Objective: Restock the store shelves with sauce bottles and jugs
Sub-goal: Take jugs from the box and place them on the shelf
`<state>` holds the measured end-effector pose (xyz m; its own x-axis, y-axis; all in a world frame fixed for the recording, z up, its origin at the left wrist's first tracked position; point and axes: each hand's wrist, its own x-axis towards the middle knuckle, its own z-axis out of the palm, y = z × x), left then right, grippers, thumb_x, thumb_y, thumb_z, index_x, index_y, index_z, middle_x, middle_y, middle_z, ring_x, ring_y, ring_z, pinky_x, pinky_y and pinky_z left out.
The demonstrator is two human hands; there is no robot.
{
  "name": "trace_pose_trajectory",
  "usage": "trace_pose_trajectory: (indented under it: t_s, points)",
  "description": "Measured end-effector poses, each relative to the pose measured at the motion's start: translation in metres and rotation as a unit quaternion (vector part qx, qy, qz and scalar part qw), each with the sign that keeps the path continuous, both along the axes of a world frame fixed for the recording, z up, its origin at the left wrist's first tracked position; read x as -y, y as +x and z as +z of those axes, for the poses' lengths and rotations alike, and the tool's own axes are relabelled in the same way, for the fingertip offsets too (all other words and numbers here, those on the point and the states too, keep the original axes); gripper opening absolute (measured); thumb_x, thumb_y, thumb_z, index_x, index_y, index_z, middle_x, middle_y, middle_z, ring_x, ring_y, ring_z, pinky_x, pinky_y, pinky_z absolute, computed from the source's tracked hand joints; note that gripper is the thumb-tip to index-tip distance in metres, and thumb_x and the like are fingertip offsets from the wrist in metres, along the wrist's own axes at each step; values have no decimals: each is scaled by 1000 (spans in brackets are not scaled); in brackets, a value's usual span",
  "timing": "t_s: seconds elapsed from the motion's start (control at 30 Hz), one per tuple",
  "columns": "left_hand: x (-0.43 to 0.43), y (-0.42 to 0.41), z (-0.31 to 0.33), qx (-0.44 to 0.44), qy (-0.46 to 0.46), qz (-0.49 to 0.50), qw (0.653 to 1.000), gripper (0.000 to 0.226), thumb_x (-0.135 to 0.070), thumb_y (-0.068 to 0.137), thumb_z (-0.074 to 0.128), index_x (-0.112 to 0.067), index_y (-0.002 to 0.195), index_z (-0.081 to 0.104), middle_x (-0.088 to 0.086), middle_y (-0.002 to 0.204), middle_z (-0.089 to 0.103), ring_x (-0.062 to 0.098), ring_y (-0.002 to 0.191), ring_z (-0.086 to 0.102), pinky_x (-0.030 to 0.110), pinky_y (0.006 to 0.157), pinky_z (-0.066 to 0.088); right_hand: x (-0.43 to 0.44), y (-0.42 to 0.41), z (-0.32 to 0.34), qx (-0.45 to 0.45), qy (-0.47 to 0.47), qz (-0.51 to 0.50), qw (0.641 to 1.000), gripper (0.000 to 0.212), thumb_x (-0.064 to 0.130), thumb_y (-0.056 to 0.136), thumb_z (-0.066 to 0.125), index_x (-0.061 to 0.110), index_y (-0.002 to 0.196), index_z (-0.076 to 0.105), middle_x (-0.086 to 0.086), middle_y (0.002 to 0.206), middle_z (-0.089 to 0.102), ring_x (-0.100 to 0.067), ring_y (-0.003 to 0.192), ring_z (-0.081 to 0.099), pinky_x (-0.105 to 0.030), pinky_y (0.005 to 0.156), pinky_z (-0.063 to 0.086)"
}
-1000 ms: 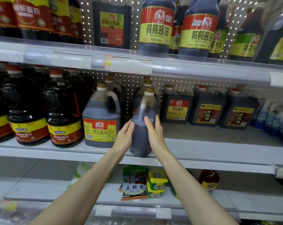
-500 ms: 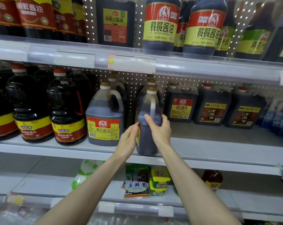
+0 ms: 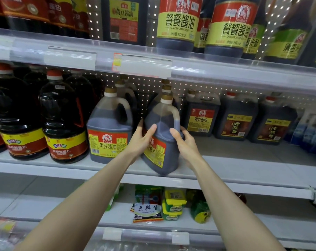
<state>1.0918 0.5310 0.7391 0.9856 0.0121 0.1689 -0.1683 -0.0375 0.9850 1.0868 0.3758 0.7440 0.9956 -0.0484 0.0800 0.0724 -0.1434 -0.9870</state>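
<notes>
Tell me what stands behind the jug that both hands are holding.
Behind the held jug, gripped by the left hand and right hand, two more gold caps show in a row. The bodies under them are covered.

white shelves [image 3: 244, 160], dotted pegboard back wall [image 3: 148, 87]

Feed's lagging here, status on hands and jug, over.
Left hand and right hand grip soy jug, tilted at middle shelf edge. Matching jug close beside it.

The near jug [image 3: 162, 131] is smooth, translucent plastic with a glossy label [image 3: 156, 153]. Left, the dark bottles [image 3: 63, 113] gleam. The shelf [image 3: 244, 165] looks matt white; the price rail [image 3: 226, 71] above is clear plastic.
</notes>
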Motion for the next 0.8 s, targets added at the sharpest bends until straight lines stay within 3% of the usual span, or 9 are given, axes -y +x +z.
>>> trace_pose_trajectory:
  t_s: [0.17, 0.27, 0.37, 0.47, 0.57, 0.7, 0.8]
  points:
    - [0, 10, -2, 2, 5, 16, 1000, 62, -36, 95, 54, -18, 148, 26, -3, 132, 51, 11, 113, 53, 25, 94, 43, 3, 4, -3, -17, 6, 37, 999, 56, 53, 84, 62, 30, 133, 46, 0, 132, 57, -17, 117, 57, -40, 104, 45]
    - [-2, 9, -4, -9, 13, 21, 1000, 64, -37, 94, 54, -19, 148, 25, -1, 134, 51, 12, 111, 53, 26, 92, 45, -1, -3, -2, -15, 16, 28, 999, 61, 50, 89, 59, 28, 142, 36, -1, 140, 51, -19, 122, 53, -39, 105, 44]
    - [-2, 9, -4, -19, 10, 22, 1000, 65, -38, 94, 54, -20, 149, 23, 2, 138, 50, 14, 111, 53, 30, 93, 46, -13, -11, -7, -10, 19, -19, 1000, 69, 46, 97, 47, 25, 153, 13, -2, 153, 33, -23, 135, 40, -34, 106, 38]
    - [1, 6, -3, -25, 4, 26, 999, 65, -37, 95, 53, -19, 149, 22, 4, 137, 50, 14, 110, 53, 31, 94, 46, -27, -13, -17, -3, 25, -52, 998, 69, 47, 99, 39, 30, 153, -1, -2, 160, 12, -27, 143, 27, -44, 113, 31]
    - [4, 3, -4, -24, 1, 38, 999, 71, -42, 93, 55, -19, 149, 20, 3, 139, 48, 16, 115, 53, 34, 98, 46, -28, -5, -21, 1, 52, -62, 997, 65, 48, 100, 35, 34, 153, 0, -1, 161, 12, -26, 142, 29, -49, 112, 34]
    - [10, -6, -13, -31, 28, 99, 994, 100, -74, 69, 59, -28, 148, 21, 4, 143, 45, 21, 128, 47, 46, 106, 41, -18, 3, -26, -3, 103, -35, 994, 61, 49, 100, 35, 33, 153, 10, 2, 158, 22, -23, 138, 37, -46, 107, 41]
    - [18, -18, -15, -19, 49, 125, 991, 88, -55, 86, 59, -24, 152, 10, 8, 153, 27, 25, 139, 32, 48, 112, 33, -11, 9, -24, 2, 112, -37, 993, 54, 44, 102, 34, 24, 152, 25, -1, 148, 40, -20, 126, 50, -27, 88, 52]
